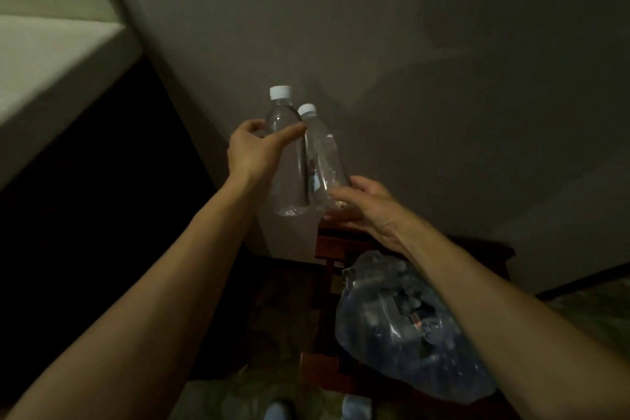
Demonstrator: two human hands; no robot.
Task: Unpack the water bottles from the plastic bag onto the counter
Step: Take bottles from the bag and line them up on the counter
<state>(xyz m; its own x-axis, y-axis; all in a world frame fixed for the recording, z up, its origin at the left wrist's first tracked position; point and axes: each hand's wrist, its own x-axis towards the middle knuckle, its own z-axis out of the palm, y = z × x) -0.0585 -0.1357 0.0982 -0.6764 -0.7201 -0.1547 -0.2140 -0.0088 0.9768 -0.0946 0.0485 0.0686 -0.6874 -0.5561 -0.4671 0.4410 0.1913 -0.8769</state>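
Observation:
Two clear water bottles with white caps stand side by side against the grey wall in dim light. My left hand [254, 150] grips the upper body of the left bottle [284, 160]. The right bottle [324, 160] leans a little to the right, and my right hand [364, 206] touches its base with the fingers spread. Both bottle bases meet a pale ledge [289, 232] beside a reddish wooden surface [332, 242]. The translucent plastic bag [402, 324], with several bottles inside, lies lower right under my right forearm.
A light counter or bed edge [51, 78] runs across the upper left, with a dark gap below it. The grey wall [409, 44] stands close behind the bottles. A patterned floor [266, 389] shows at the bottom.

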